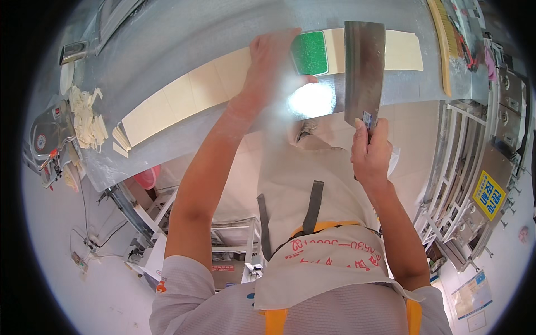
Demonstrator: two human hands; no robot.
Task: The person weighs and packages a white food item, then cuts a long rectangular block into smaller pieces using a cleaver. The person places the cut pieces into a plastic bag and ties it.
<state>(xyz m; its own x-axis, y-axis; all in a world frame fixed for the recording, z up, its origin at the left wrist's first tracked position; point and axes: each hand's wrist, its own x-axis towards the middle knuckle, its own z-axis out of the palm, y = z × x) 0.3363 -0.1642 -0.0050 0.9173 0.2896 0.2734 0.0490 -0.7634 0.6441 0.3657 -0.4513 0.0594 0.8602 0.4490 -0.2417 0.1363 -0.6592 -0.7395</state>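
Observation:
A long strip of pale dough (180, 100) lies across the metal worktop (201, 29), marked by several crosswise lines. On it rests a green rounded-square plate (310, 52). My left hand (268, 69) spans this plate from the left, with a finger at its upper corner and the thumb at its lower edge; haze blurs part of the hand. My right hand (372, 157) grips the handle of a broad cleaver (363, 71). Its blade points away from me and crosses over the strip, right of the plate. I cannot tell whether the blade touches the dough.
Dough trimmings (88, 119) are heaped at the worktop's left end, near a metal machine (52, 127). A metal cup (73, 52) lies behind them. At the right lies a wooden-handled brush (441, 50). A white metal rack (450, 146) stands below on the right.

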